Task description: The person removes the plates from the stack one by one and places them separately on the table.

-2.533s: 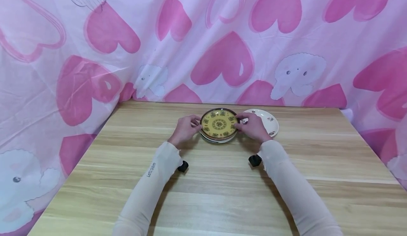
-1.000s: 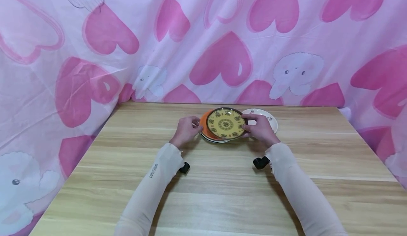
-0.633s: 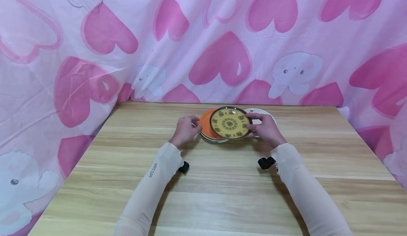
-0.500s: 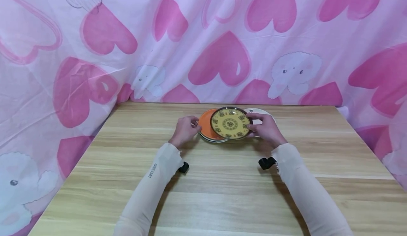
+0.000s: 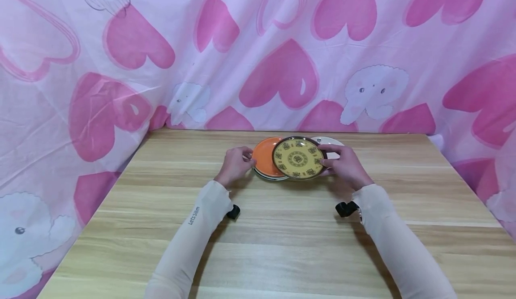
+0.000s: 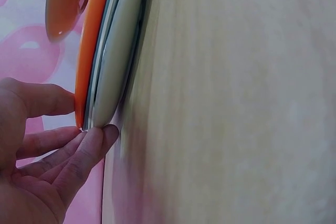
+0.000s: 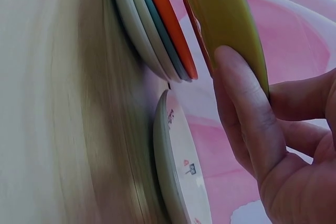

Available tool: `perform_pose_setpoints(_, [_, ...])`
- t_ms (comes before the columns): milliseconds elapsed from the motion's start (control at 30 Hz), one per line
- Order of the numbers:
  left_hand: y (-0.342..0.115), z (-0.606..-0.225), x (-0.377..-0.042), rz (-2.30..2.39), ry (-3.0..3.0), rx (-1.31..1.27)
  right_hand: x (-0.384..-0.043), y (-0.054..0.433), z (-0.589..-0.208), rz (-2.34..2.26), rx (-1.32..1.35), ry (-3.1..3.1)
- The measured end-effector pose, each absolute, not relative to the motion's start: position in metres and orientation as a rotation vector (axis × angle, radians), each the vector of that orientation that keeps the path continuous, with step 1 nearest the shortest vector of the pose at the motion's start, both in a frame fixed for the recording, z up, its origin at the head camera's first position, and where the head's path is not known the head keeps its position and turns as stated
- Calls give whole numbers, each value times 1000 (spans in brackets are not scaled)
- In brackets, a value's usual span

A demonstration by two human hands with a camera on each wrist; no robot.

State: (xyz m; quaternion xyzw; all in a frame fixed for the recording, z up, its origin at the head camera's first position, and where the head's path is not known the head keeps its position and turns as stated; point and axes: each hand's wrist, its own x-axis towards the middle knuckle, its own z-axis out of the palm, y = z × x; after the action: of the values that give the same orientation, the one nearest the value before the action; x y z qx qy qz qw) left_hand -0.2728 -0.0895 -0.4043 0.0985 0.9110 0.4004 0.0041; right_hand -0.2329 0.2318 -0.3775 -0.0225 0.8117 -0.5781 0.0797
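Rightward off the orange plate (image 5: pixel 264 162) slid the yellow plate (image 5: pixel 298 158) — sleeve (image 5: pixel 189 227) reads "Let's Slim".

glossy glazed yellow plate (image 5: pixel 298 158), glossy orange plate (image 5: pixel 264 156), matt wood-grain table (image 5: pixel 282 236), soft printed cloth backdrop (image 5: pixel 258 53)

Yellow patterned plate (image 5: pixel 298 158), orange plate (image 5: pixel 264 157), white plate (image 5: pixel 330 143), pink heart-print cloth (image 5: pixel 282 53).

Wooden table (image 5: pixel 282 245) before pink heart-print curtain (image 5: pixel 258 53)
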Motion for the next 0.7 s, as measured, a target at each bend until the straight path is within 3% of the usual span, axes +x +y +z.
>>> perform_pose_setpoints(700, [-88,-404,-273,1244,2834,251,-217,258,-378,-1589,-119,2479])
